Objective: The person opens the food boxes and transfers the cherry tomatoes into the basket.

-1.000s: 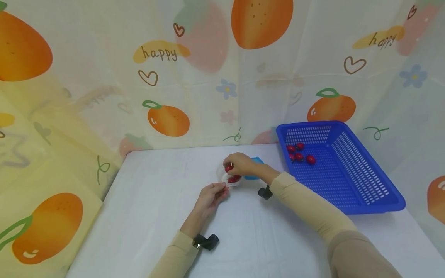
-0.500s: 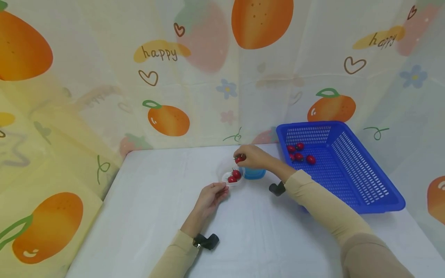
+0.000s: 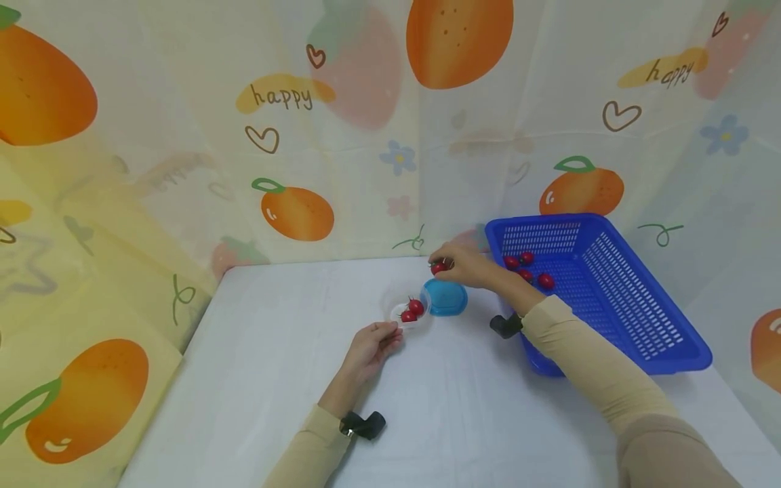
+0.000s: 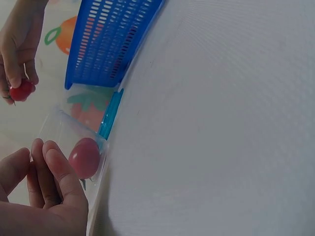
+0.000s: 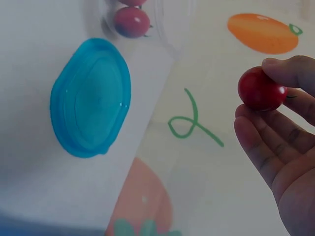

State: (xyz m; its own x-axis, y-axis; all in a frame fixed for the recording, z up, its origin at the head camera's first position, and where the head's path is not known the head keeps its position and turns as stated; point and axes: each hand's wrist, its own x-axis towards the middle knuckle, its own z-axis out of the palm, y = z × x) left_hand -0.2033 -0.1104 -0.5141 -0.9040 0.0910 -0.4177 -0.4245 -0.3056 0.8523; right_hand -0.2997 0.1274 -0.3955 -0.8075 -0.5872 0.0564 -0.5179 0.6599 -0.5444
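In the head view my right hand (image 3: 466, 266) is raised behind the blue lid, pinching a red cherry tomato (image 5: 262, 89) between thumb and fingertips. My left hand (image 3: 371, 347) holds the near rim of a small clear plastic container (image 3: 393, 313) on the white table. Inside that container lie two cherry tomatoes (image 3: 416, 307) with green stems; the left wrist view shows one of them through the wall. A translucent blue lid (image 3: 445, 298) lies flat on the table just right of the container.
A large blue plastic basket (image 3: 662, 325) stands at the table's right side, with several cherry tomatoes (image 3: 546, 280) in its far left corner. Behind the white table (image 3: 274, 352) hangs a fruit-print cloth (image 3: 360, 176).
My right hand has lifted a cherry tomato out of the container and moved it up and right, towards the basket, uncovering the blue lid. The left hand has stayed at the container.
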